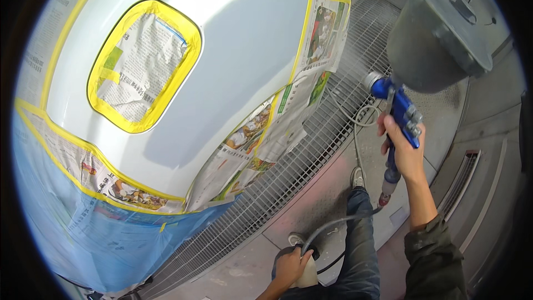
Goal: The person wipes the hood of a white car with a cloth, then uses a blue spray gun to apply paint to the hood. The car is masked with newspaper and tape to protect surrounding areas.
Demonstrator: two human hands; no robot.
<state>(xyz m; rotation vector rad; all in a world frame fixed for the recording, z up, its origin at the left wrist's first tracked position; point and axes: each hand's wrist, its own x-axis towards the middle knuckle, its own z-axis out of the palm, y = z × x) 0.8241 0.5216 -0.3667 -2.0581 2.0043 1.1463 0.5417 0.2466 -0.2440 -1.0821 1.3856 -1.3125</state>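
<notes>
On the far left, blue plastic sheeting (83, 233) is hanging over the lower bodywork, with strips of newspaper (105, 180) taped above it along a yellow line. Next comes the pale grey-white car panel (244, 66), glossy and curved; in it a rounded opening is being kept covered by newspaper masking (139, 66) framed in broad yellow tape (191, 50). More newspaper with coloured pictures (322, 28) is lying along the panel's right edge, over the metal floor grating (311, 150).

Lower down, the left hand (291, 266) is clenching the grey air hose (327, 228) near a pale rounded object I cannot make out, keeping the line off the panel. That looks wise: a dragging hose would probably mar wet paint.

To the right, the right hand (405, 150) is gripping the blue spray gun (400, 108) by its handle, its large grey cup (433, 28) sitting on top and its nozzle pointing left toward the panel, well apart from it. To coat evenly, the gun is best kept square to the curved surface, at a steady distance, with overlapping passes that are starting and ending over the masking.
</notes>
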